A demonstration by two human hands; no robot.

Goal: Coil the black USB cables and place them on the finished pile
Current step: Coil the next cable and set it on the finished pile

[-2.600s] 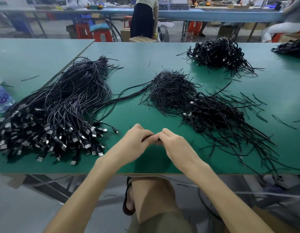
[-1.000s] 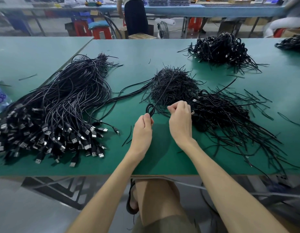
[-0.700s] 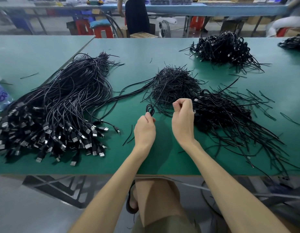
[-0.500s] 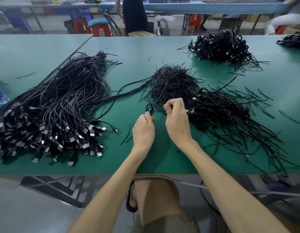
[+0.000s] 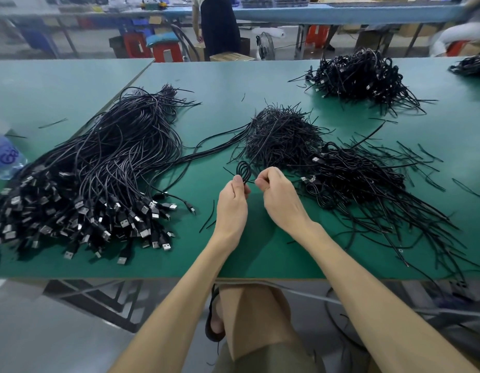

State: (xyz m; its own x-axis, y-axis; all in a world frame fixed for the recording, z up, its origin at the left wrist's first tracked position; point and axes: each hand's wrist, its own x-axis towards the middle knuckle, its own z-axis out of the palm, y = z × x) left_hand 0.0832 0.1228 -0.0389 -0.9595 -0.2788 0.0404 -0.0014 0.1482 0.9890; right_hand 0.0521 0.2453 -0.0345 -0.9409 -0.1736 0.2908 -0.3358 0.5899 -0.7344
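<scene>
Mid-frame, the left hand (image 5: 232, 203) pinched one coiled cable (image 5: 244, 170), the right hand (image 5: 280, 195) pinched its loose strand, and one uncoiled bundle (image 5: 98, 170) lay at left.

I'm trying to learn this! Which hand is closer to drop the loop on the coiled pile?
Likely the right hand: it sits beside the coiled pile. The left hand pinches the loop and would have to cross over.

Head-worn camera, looking forward-down, close over green table (image 5: 260, 76)
</scene>
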